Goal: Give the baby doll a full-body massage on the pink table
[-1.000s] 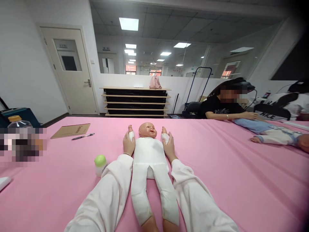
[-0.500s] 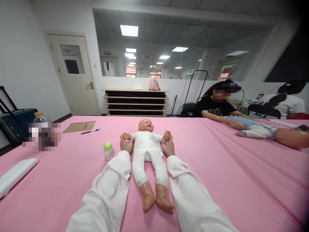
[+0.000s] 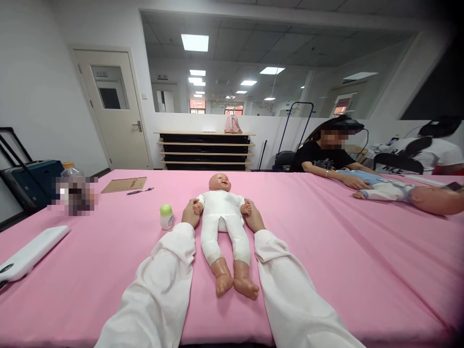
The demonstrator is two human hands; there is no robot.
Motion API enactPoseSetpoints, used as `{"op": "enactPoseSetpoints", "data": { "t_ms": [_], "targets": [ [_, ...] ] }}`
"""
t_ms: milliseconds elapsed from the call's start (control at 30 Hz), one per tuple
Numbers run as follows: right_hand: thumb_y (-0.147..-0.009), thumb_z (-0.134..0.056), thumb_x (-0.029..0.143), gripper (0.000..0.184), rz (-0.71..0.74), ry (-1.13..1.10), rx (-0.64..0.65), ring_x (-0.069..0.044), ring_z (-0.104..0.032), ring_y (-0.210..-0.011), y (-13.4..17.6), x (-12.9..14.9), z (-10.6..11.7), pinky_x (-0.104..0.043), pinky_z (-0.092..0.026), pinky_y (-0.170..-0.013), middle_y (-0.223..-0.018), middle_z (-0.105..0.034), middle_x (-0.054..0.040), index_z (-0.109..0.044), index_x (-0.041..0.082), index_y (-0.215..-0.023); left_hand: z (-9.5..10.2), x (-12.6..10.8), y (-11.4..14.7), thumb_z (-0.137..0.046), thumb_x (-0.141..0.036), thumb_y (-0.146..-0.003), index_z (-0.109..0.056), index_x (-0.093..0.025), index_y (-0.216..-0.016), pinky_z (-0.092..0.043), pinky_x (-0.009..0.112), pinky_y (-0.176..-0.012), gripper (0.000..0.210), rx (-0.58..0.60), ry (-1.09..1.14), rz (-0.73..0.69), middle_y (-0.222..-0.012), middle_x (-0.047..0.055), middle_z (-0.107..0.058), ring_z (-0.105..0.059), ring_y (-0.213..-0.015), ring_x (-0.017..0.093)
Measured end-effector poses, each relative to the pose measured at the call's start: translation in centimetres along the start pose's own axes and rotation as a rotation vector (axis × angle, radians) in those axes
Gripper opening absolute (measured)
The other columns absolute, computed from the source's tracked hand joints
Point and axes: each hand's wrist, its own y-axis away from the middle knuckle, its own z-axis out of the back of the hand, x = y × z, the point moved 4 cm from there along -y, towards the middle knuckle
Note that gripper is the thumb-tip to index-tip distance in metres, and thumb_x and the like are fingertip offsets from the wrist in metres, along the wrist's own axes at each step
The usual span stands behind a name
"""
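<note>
A baby doll (image 3: 222,215) in a white bodysuit lies on its back on the pink-covered table (image 3: 326,251), head away from me and bare feet toward me. My left hand (image 3: 190,213) is closed around the doll's arm on the left side, close to its small hand. On the other side my right hand (image 3: 254,216) grips the opposite arm in the same way. Both doll arms rest close along its torso. My fingers are partly hidden behind the doll's hands. Just left of my left hand stands a small white bottle with a green cap (image 3: 166,217).
A pen (image 3: 140,191), a brown notebook (image 3: 123,184), a blurred orange-capped bottle (image 3: 68,166) and a white elongated device (image 3: 36,251) lie to the left. At right, a person in black (image 3: 322,157) handles another doll (image 3: 391,191). Behind stands a low shelf stack (image 3: 206,150).
Both my hands have brought the doll's arms inward and down, from held out at its sides to close against its body. My view has shifted slightly.
</note>
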Motion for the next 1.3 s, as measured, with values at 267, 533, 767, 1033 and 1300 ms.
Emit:
{"op": "enactPoseSetpoints", "data": {
  "t_ms": [267,533,767,1033,1300],
  "targets": [
    [-0.075,-0.050,0.038,0.063,-0.177,-0.008,-0.271,-0.028,-0.058,-0.099,-2.3,-1.5,-1.1,-0.041,-0.047,-0.080,-0.116,-0.055,-0.0177,-0.025,0.016,-0.128,-0.7,-0.2,-1.9,-0.049,-0.035,-0.083,-0.030,-0.016,-0.128,-0.045,0.035,-0.080,0.053,-0.186,-0.013,0.167,-0.118,0.014,-0.055,-0.057,-0.102,0.025],
    [-0.083,-0.032,0.043,0.049,-0.278,0.031,-0.318,-0.029,-0.056,-0.101,-6.0,-3.5,-2.3,-0.042,-0.045,-0.079,-0.118,-0.051,-0.0200,-0.032,0.015,-0.123,-3.5,0.3,-5.6,-0.036,-0.039,-0.089,-0.019,-0.018,-0.140,-0.044,0.033,-0.085,0.057,-0.207,-0.029,0.130,-0.131,0.013,-0.047,-0.052,-0.111,0.023],
    [-0.080,-0.036,0.034,0.044,-0.230,0.082,-0.138,-0.027,-0.048,-0.113,-7.2,-5.6,-3.5,-0.044,-0.038,-0.094,-0.121,-0.052,-0.0126,-0.046,0.018,-0.119,-6.5,2.2,-9.1,-0.031,-0.030,-0.089,-0.018,-0.026,-0.142,-0.035,0.042,-0.096,0.054,-0.070,-0.133,0.131,-0.136,0.009,-0.042,-0.047,-0.117,0.024],
    [-0.078,-0.039,0.033,0.043,-0.189,0.038,-0.164,-0.025,-0.048,-0.112,-7.1,-6.2,-3.5,-0.041,-0.039,-0.095,-0.121,-0.052,-0.0109,-0.048,0.018,-0.118,-6.3,2.5,-9.3,-0.033,-0.032,-0.088,-0.016,-0.034,-0.141,-0.036,0.042,-0.093,0.056,0.066,-0.275,0.274,-0.123,0.005,-0.055,-0.055,-0.105,0.023],
    [-0.063,-0.049,0.021,0.080,-0.121,0.018,-0.429,-0.028,-0.046,-0.115,-5.6,-2.8,-1.8,-0.040,-0.042,-0.089,-0.138,-0.028,-0.0200,-0.018,0.011,-0.136,-4.2,1.1,-6.8,-0.049,-0.027,-0.077,-0.013,-0.014,-0.140,-0.044,0.037,-0.082,0.074,-0.175,-0.164,0.316,-0.123,0.015,-0.052,-0.057,-0.101,0.027]
  ]
}}
